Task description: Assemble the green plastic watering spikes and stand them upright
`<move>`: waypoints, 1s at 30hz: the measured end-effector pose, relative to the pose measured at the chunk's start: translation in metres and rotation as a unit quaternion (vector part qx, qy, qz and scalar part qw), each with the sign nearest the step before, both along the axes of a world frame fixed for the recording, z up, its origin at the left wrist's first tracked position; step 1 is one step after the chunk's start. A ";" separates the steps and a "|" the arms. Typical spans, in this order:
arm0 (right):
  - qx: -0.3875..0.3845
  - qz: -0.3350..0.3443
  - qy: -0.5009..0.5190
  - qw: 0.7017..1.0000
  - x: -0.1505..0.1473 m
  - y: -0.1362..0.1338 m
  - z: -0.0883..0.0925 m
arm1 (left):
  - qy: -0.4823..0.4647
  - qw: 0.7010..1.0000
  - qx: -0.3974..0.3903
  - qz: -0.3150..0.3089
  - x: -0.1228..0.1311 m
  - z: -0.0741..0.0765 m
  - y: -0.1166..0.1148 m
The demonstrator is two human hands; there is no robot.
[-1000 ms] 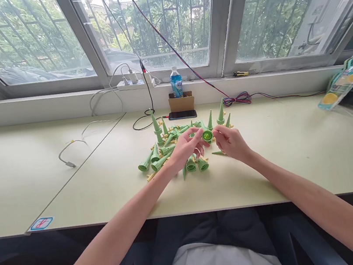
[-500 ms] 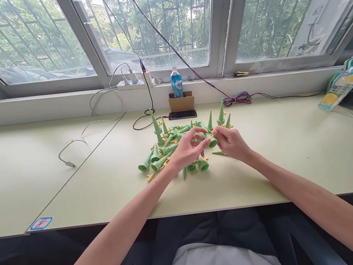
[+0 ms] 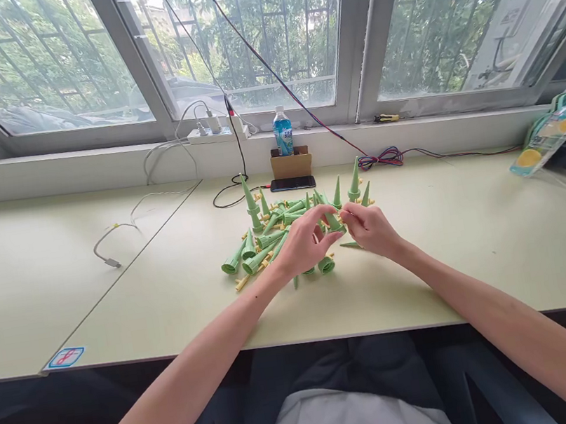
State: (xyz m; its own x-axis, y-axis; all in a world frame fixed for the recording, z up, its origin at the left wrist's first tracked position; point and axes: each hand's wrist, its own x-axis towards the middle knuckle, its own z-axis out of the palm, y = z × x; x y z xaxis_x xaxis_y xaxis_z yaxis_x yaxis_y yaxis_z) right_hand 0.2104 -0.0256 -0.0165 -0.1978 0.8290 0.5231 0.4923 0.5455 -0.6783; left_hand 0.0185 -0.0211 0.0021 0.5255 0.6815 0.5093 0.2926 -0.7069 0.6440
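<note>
A heap of several green plastic cone spikes (image 3: 265, 237) and small yellow pegs lies on the pale green table (image 3: 481, 253). My left hand (image 3: 305, 244) is closed on one green cone (image 3: 332, 219), holding it above the heap. My right hand (image 3: 370, 228) sits just to its right, fingers pinched at the cone's side on something small, possibly a yellow peg. Three cones stand upright (image 3: 353, 184) just behind my hands, and another tall one (image 3: 250, 203) stands at the heap's back left.
A black phone (image 3: 292, 183) lies before a small cardboard box (image 3: 291, 163) with a water bottle (image 3: 282, 130). Cables and a power strip (image 3: 215, 134) run along the sill. A loose white cable (image 3: 108, 249) lies at left. A colourful bag (image 3: 553, 133) sits at far right.
My left hand turned the green cone: its open end faced me before, now it points away and up. Both hands drew a little closer together.
</note>
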 end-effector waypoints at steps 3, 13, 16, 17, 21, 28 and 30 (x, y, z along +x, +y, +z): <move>0.010 -0.006 -0.010 1.000 0.000 0.000 0.000 | 0.008 1.000 0.019 0.005 0.000 -0.003 0.001; 0.033 -0.042 -0.003 0.999 -0.003 -0.002 0.005 | -0.044 0.998 -0.014 0.030 0.004 -0.001 -0.001; 0.045 -0.045 0.010 0.998 -0.004 -0.003 0.005 | -0.082 0.995 -0.056 0.033 0.004 0.002 -0.001; 0.050 -0.045 0.014 0.998 -0.004 -0.003 0.005 | -0.089 0.993 -0.073 0.032 0.004 0.003 -0.001; 0.063 -0.042 0.020 0.997 -0.005 -0.004 0.004 | -0.089 0.984 -0.155 0.010 0.003 0.006 -0.002; 0.061 -0.016 0.011 0.998 -0.004 -0.005 0.004 | -0.066 0.972 -0.220 -0.042 0.002 0.011 -0.006; 0.057 -0.010 0.010 0.998 -0.003 -0.004 0.003 | -0.052 0.981 -0.188 -0.023 0.001 0.010 -0.006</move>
State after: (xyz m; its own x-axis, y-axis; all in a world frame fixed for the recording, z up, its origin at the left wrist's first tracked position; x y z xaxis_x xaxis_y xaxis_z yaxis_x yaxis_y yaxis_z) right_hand 0.2071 -0.0295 -0.0133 -0.1708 0.7674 0.6180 0.4906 0.6102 -0.6220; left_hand 0.0199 -0.0266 0.0121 0.5183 0.8085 0.2788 0.1859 -0.4247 0.8861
